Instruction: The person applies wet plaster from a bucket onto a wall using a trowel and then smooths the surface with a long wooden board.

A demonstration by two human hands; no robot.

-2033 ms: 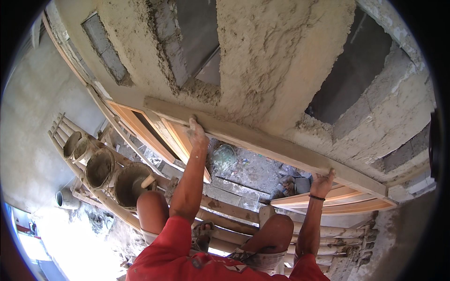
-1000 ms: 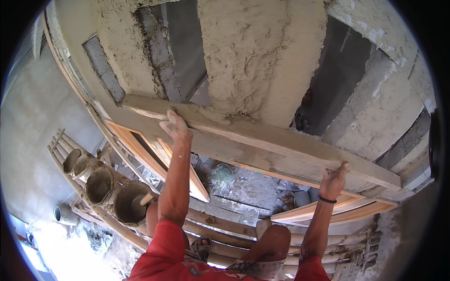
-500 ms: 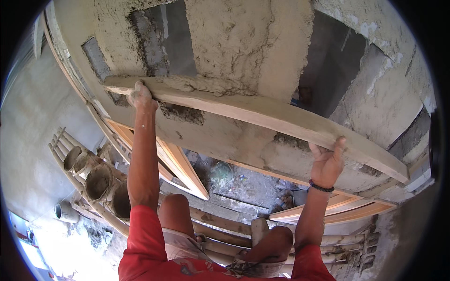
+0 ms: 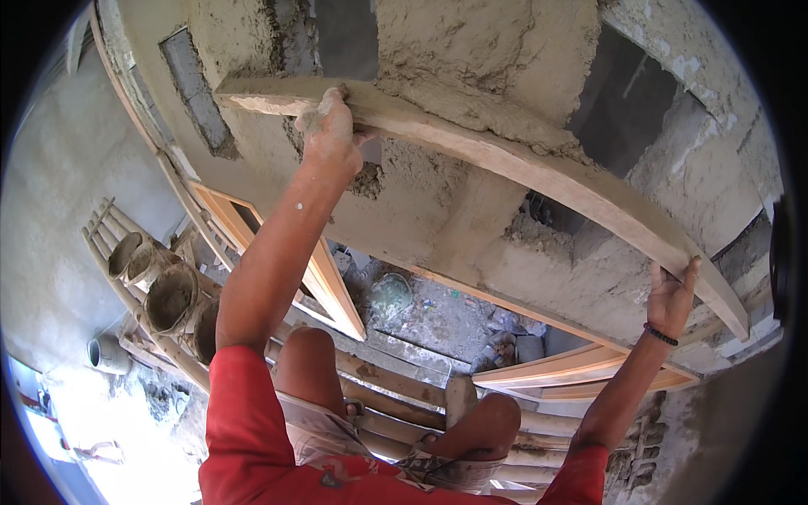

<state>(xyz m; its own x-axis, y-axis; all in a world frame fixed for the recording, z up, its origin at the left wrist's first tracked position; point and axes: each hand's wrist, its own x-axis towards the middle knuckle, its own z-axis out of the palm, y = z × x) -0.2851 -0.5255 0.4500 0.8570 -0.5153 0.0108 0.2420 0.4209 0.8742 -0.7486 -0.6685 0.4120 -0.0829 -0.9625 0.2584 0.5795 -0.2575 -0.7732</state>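
A long wooden screed board (image 4: 505,160) lies across the plastered wall (image 4: 471,42), its face smeared with mortar. My left hand (image 4: 328,139) is closed around its lower edge near the left end. Toward the right end my right hand (image 4: 672,299) grips the same edge, thumb and fingers on either side. Wet mortar (image 4: 475,118) is heaped in a ridge along the board's upper edge. Rough gaps (image 4: 627,101) break the plaster above the board, with others below it.
Several mortar-caked buckets (image 4: 171,296) stand on the pole scaffold at the left. Beneath me run more scaffold poles (image 4: 396,389). Open wooden window frames (image 4: 341,290) jut out below the wall. Rubble (image 4: 505,347) and a greenish container (image 4: 391,295) lie beyond the opening.
The board has moved up the wall and somewhat right, its left end rising more. Both hands have shifted right with it, the left one also upward. The mortar ridge now reaches farther right.
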